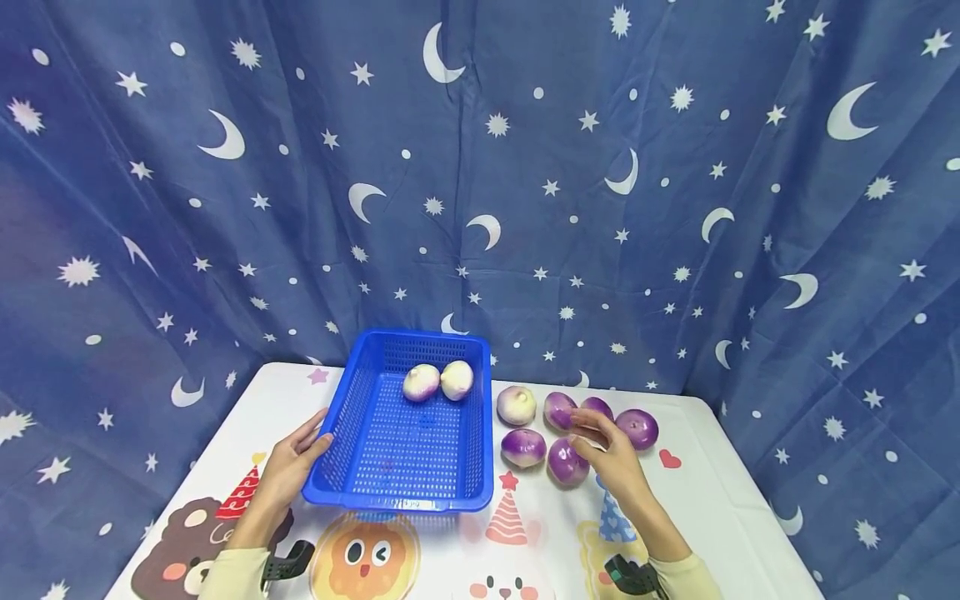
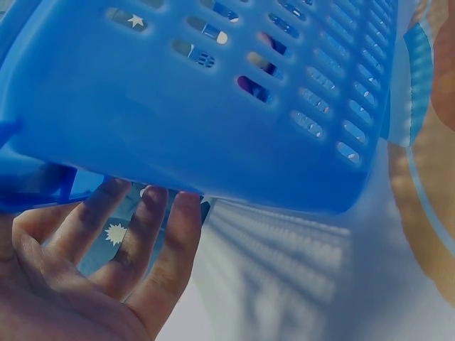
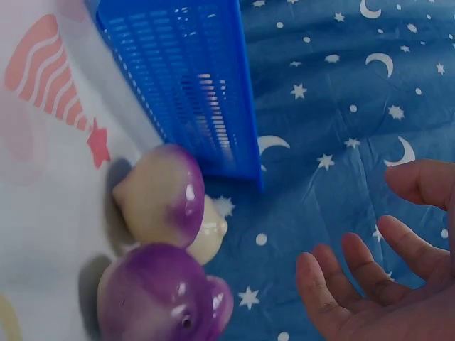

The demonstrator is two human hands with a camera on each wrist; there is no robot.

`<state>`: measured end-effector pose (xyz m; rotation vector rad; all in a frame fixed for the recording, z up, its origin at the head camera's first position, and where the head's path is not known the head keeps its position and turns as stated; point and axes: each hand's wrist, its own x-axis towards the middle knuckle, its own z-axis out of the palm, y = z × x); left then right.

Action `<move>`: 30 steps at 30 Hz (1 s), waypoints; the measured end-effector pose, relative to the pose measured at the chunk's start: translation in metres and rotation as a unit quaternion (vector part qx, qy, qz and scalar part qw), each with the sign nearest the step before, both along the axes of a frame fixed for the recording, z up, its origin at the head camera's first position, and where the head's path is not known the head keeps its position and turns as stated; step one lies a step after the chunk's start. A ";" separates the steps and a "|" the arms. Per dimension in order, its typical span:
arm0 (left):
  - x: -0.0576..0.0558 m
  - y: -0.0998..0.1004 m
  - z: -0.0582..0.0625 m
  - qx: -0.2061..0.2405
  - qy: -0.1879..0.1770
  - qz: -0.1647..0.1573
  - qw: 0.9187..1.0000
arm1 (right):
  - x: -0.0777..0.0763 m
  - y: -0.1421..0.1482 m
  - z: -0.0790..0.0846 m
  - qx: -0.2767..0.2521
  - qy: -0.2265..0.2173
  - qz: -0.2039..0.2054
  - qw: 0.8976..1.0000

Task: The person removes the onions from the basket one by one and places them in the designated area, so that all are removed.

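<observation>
The right hand (image 1: 617,458) hovers over the turnips on the counter (image 1: 720,475), its thumb and fingers spread and holding nothing; the right wrist view shows a gap between its fingertips and the turnips. The closest, a purple turnip (image 1: 567,463), lies at 9 o'clock from that hand, with another purple one (image 1: 637,430) at 2 o'clock. The right hand is nearer to this group than the left hand (image 1: 291,468), which touches the side of the blue basket (image 1: 412,467) with its fingers nearly straight.

The basket sits at 9 to 10 o'clock from the right hand and 2 to 3 o'clock from the left, its long axis seeming to run 12 to 6. It holds 2 turnips (image 1: 422,383) near its 1 o'clock corner, side by side, and 6 show outside it.

The turnips are smooth and glossy, rounded, with purple blending into cream. A mostly cream one (image 1: 517,405) at the group's 10 o'clock edge shows its small pointed tip; the front left one (image 1: 523,448) lies with its long axis roughly 9 to 3.
</observation>
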<state>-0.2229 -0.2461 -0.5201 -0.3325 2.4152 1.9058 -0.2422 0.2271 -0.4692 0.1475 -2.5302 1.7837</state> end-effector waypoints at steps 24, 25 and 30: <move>0.001 0.002 0.000 -0.003 -0.005 0.004 1.000 | 0.018 -0.061 0.006 -0.064 -0.005 0.091 0.994; 0.001 0.002 0.001 -0.003 -0.004 0.004 1.000 | 0.019 -0.064 0.007 -0.070 -0.005 0.098 0.993; 0.001 0.002 0.000 0.001 -0.002 0.005 1.000 | 0.018 -0.077 0.011 -0.102 -0.019 0.129 0.986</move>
